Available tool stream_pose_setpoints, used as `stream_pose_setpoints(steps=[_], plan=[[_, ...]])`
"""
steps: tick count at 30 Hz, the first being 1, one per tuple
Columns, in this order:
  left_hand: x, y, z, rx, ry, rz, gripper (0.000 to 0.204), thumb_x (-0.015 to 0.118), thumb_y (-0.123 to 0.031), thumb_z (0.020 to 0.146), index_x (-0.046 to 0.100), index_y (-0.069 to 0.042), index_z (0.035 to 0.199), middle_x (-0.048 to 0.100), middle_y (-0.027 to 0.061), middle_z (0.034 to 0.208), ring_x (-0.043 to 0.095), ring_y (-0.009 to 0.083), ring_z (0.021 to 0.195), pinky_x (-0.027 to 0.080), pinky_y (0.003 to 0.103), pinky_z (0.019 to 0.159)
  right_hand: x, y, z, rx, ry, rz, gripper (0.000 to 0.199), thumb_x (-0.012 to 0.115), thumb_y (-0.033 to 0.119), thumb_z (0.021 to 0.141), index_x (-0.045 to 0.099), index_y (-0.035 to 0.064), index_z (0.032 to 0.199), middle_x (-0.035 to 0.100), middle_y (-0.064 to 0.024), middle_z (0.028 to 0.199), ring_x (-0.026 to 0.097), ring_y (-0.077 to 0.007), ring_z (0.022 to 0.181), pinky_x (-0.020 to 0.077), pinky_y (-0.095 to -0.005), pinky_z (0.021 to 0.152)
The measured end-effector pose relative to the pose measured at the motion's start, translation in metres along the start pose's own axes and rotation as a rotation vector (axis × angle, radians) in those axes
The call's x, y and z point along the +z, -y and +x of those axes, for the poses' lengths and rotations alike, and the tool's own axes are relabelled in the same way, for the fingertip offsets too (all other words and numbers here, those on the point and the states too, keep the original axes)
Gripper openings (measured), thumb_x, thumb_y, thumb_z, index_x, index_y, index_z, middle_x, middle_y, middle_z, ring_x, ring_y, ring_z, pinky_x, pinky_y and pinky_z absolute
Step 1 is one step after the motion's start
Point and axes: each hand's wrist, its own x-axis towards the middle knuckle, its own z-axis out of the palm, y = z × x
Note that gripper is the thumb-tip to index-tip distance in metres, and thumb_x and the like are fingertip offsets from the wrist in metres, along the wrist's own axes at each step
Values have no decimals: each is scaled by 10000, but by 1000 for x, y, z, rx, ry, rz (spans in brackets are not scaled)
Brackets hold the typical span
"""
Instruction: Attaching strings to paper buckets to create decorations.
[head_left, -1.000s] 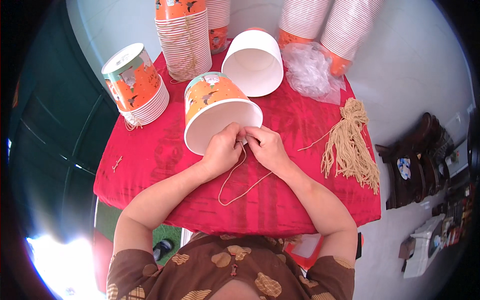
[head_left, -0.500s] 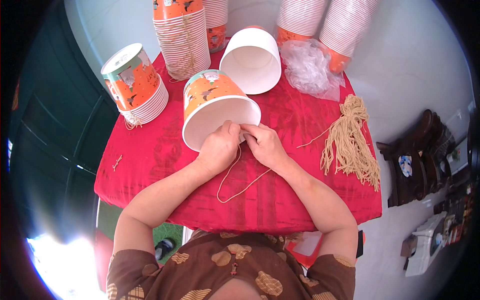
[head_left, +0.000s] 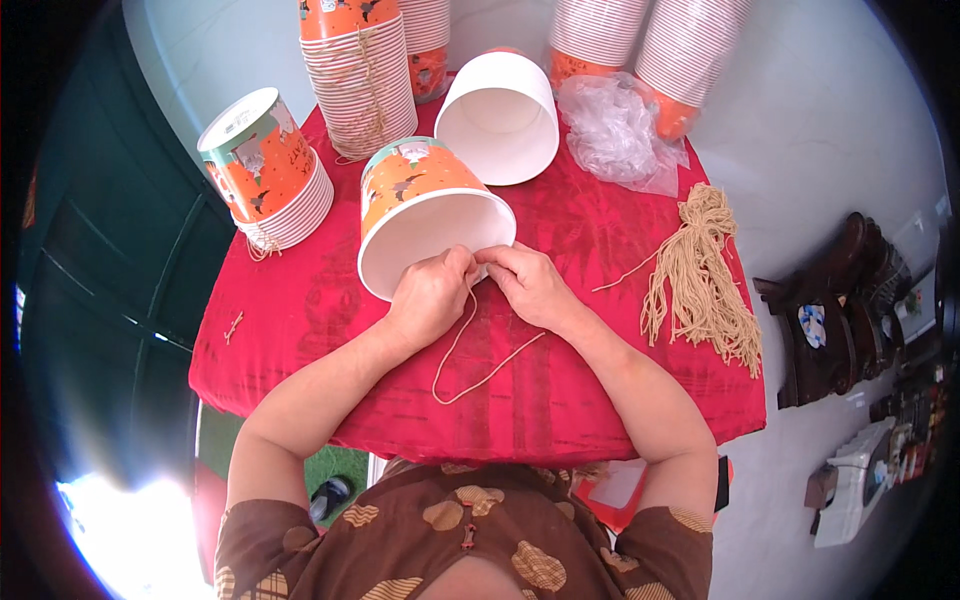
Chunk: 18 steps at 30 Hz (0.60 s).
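Observation:
An orange patterned paper bucket (head_left: 425, 190) lies tilted on the red cloth, its white open mouth facing me. At the mouth's lower right rim, my left hand (head_left: 432, 297) and my right hand (head_left: 527, 283) meet with thumbs and fingers pinched together. A beige cord (head_left: 446, 400) runs out from between the fingers and hangs in a loose loop onto the cloth. The left fingers close on the cord; the right fingertips press at the rim beside it, and what exactly they grip is partly hidden.
A bundle of beige cords (head_left: 700, 270) lies at the right. Behind stand another white-mouthed bucket (head_left: 497, 120), crumpled clear plastic (head_left: 620, 130) and tall bucket stacks (head_left: 360, 85). A short bucket stack (head_left: 268, 175) stands at the left on the red tablecloth (head_left: 290, 320).
Both hands stay at the bucket's rim, the fingers shifting only slightly. The bucket appears a little further left, along with the whole scene behind it.

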Motion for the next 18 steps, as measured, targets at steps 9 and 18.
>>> stream_pose_setpoints(steps=[9, 18], plan=[[-1, 1, -2, 39, -32, -1, 187, 719, -80, 832, 537, -40, 849, 640, 144, 714, 655, 342, 665, 511, 424, 567, 0, 2, 0, 13, 26, -12, 130, 599, 7, 889, 645, -14, 1009, 661, -153, 991, 664, -256, 913, 526, -347, 782], [-8, 1, -1, -229, 39, -148, 60, 643, -27, 861, 606, 10, 890, 684, 166, 770, 699, 299, 718, 541, 372, 630, -2, 3, -2, 30, 32, -50, 51, 643, 15, 829, 617, -5, 868, 632, -131, 853, 643, -252, 795, 506, -347, 701]])
